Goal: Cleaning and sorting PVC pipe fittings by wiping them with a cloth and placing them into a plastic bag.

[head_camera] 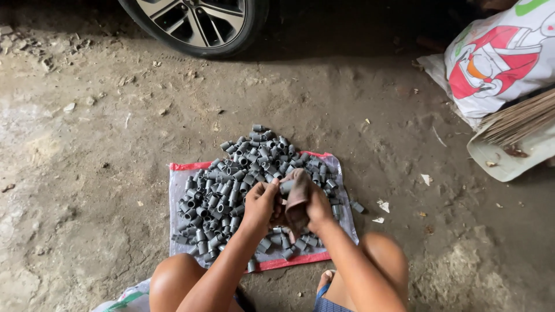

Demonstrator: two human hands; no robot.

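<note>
Below, the left hand [260, 203] pinches a grey pipe fitting [286, 186] above the heap of fittings [243, 173]; the right hand [317, 203] grips a brown rag [298, 199] against it; the sheet [176, 190] has bare dirt floor [92, 150] around its edges.

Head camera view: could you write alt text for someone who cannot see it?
A squatting person's left hand holds a short grey pipe fitting while the right hand rubs it with a brown cloth, above a heap of fittings on a red-edged sack on dirt ground.
</note>
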